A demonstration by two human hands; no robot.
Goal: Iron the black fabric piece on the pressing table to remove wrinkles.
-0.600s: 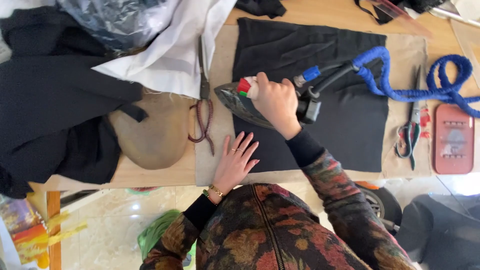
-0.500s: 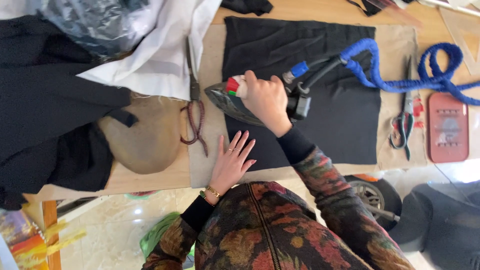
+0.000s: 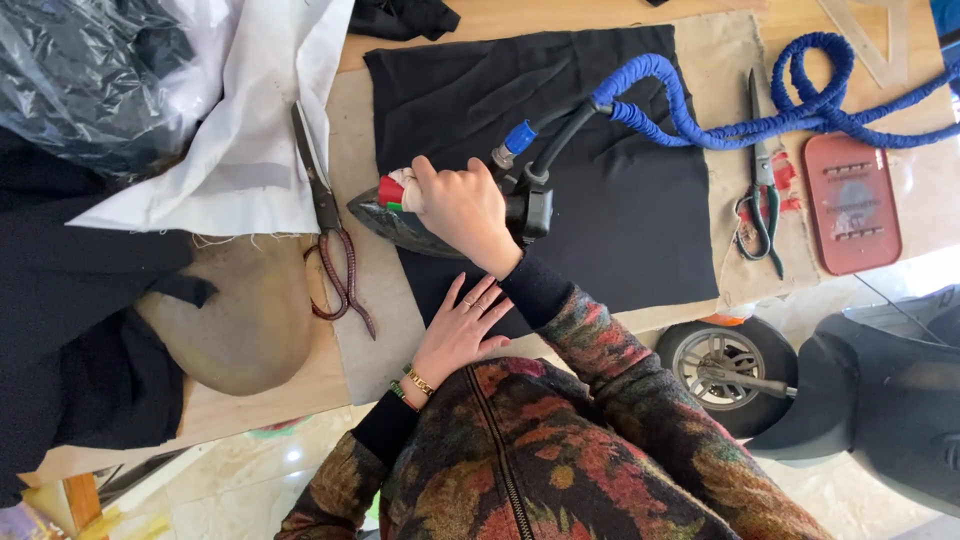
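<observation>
My right hand (image 3: 462,206) grips the handle of a dark steam iron (image 3: 392,218), whose pointed sole rests on the left edge of a black cloth (image 3: 600,180) spread over a beige pressing pad (image 3: 728,60). A blue braided hose (image 3: 720,110) runs from the iron's back toward the far right. My left hand (image 3: 462,330) lies flat with fingers spread on the near edge of the black cloth, just below the iron. It wears rings and a bracelet.
Large scissors with reddish handles (image 3: 335,240) lie left of the iron. Green-handled scissors (image 3: 762,190) and a red flat iron rest (image 3: 850,200) sit to the right. White cloth (image 3: 250,130), a plastic bag (image 3: 90,70), black garments and a tan pressing ham (image 3: 245,320) fill the left. A scooter wheel (image 3: 722,370) stands below.
The iron and my right hand have slid a little to the left along the black cloth. My left hand stays pressed flat on the cloth's near edge.
</observation>
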